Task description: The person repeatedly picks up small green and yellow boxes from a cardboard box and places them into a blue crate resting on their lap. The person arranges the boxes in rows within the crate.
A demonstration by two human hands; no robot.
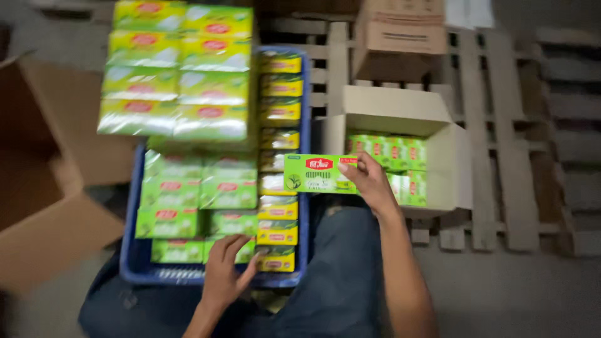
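Right hand fingers pinch the green box; left hand, seemingly spread, rests on crate boxes.

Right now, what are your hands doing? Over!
Right hand holds green box beside open carton. Left hand rests on boxes in blue crate. Nothing blocking.

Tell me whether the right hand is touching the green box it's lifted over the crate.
Touching. The head view shows the right hand with fingers wrapped around the end of the green box, held above the blue crate.
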